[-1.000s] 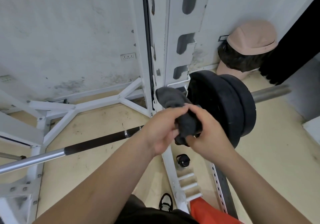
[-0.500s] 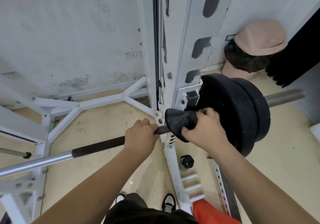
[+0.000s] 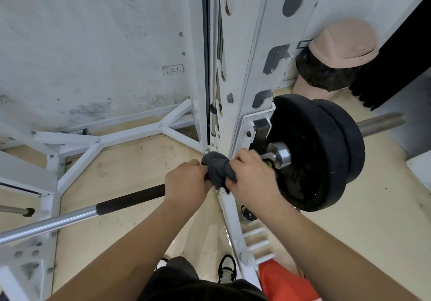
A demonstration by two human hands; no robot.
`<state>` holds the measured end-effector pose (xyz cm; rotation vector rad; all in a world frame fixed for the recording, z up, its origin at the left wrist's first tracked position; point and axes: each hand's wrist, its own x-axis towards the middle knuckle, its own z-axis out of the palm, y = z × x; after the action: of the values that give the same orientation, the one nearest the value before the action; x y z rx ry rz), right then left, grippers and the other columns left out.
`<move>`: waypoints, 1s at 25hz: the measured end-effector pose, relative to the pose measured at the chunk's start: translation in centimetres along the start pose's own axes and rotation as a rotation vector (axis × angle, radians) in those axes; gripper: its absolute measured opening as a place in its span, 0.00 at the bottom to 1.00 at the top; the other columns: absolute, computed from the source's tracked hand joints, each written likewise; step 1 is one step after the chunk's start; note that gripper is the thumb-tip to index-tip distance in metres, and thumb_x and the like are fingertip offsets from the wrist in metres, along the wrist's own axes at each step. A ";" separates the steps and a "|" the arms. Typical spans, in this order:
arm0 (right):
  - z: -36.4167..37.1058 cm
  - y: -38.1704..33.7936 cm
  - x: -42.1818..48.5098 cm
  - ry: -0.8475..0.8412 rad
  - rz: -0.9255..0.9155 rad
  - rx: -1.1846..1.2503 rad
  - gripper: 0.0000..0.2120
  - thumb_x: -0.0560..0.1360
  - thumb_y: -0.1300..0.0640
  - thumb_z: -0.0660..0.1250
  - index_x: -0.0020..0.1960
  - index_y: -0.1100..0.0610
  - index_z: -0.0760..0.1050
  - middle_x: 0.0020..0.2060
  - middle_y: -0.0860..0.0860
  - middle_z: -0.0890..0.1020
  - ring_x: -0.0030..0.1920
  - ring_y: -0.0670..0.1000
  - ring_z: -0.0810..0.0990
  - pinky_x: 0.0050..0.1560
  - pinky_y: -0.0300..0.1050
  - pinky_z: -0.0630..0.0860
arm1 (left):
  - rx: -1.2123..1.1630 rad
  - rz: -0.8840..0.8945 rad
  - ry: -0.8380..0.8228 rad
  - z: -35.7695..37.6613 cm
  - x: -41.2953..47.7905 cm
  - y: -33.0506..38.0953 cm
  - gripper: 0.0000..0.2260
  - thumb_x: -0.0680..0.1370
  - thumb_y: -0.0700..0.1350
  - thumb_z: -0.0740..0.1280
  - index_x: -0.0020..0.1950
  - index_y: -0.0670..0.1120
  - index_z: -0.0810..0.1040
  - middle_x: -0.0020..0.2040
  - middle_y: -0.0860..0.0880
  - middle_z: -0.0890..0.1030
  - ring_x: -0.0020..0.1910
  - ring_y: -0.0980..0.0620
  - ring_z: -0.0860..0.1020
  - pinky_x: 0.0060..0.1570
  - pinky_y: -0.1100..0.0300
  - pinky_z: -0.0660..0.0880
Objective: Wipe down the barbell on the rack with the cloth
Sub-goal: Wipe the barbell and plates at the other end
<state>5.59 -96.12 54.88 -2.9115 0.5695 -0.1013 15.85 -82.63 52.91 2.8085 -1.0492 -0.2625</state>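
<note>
Nearest, the person's shoes [image 3: 227, 268] stood on the floor by the foot of the white rack [image 3: 249, 72]. Above them, the left hand [image 3: 186, 180] curled round the barbell [image 3: 70, 216], probably to steady it. Touching it on the right lay the dark cloth [image 3: 218, 169], bunched over the bar where it crossed the rack. The right hand [image 3: 253, 181] gripped that cloth, fingers wrapped over it, placed to rub that stretch. Whether the left hand also pinched the cloth's edge could not be told. Farther right, 2 black plates [image 3: 312, 153] loaded the bar's end.
</note>
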 end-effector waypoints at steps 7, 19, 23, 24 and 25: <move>-1.8 3.9 0.6 0.047 0.275 -0.270 0.10 0.73 0.49 0.69 0.51 0.53 0.79 0.53 0.56 0.72 0.55 0.61 0.71 0.37 0.50 0.70 | -0.133 0.022 -0.059 -0.8 -0.6 -0.6 0.12 0.79 0.55 0.68 0.57 0.50 0.81 0.54 0.53 0.79 0.54 0.50 0.79 0.39 0.57 0.72; 2.1 -14.2 4.0 -0.220 -0.101 0.149 0.11 0.70 0.53 0.66 0.53 0.49 0.78 0.51 0.48 0.76 0.57 0.56 0.72 0.47 0.51 0.74 | -0.470 -0.170 -0.043 -4.2 -4.9 -12.0 0.27 0.72 0.36 0.66 0.72 0.44 0.75 0.70 0.49 0.76 0.68 0.46 0.75 0.61 0.59 0.71; 0.4 -9.4 6.7 -0.297 0.144 -0.035 0.11 0.74 0.51 0.64 0.56 0.49 0.74 0.52 0.52 0.78 0.58 0.58 0.74 0.46 0.51 0.75 | -0.459 -0.128 -0.057 -4.5 -5.7 -14.0 0.27 0.76 0.37 0.65 0.76 0.46 0.72 0.74 0.50 0.74 0.71 0.49 0.72 0.66 0.60 0.69; 0.1 -8.4 7.1 -0.298 0.228 -0.062 0.09 0.75 0.50 0.63 0.54 0.50 0.73 0.52 0.53 0.79 0.58 0.58 0.74 0.46 0.51 0.74 | -0.463 -0.129 -0.062 -4.4 -6.0 -14.5 0.27 0.76 0.37 0.64 0.77 0.47 0.71 0.75 0.50 0.73 0.73 0.49 0.71 0.68 0.60 0.68; 0.1 -8.5 7.4 -0.314 0.283 -0.075 0.07 0.76 0.49 0.62 0.52 0.50 0.71 0.52 0.54 0.79 0.58 0.59 0.74 0.45 0.50 0.73 | -0.474 -0.135 -0.057 -4.3 -6.1 -15.1 0.28 0.76 0.37 0.64 0.77 0.47 0.71 0.76 0.50 0.72 0.73 0.49 0.71 0.68 0.59 0.68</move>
<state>15.53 -91.17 56.59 -2.7960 0.9312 0.4128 21.82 -66.99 55.04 2.4514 -0.6926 -0.5309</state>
